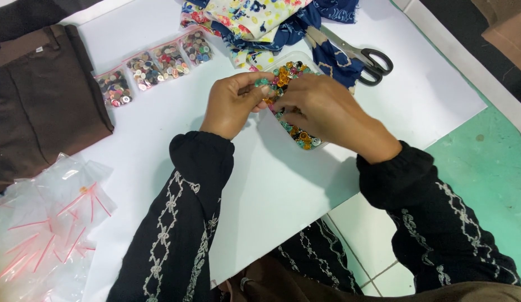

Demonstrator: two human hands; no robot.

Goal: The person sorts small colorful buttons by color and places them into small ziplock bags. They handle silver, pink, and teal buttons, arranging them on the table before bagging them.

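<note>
Both hands work over one clear plastic tray of mixed buttons (303,136) on the white sheet (283,184). Left hand (233,104) curled, fingertips pinching a few green buttons (263,82) at the tray's near edge. Right hand (327,112) curved down over the tray, fingers in the buttons; can't tell what it grips. Four small zip bags of buttons (154,70) in a row to the left. One pair of scissors (361,56) beside floral fabric (260,22). One pile of empty zip bags (45,229), red-striped. Brown cloth (42,100) folded far left.
</note>
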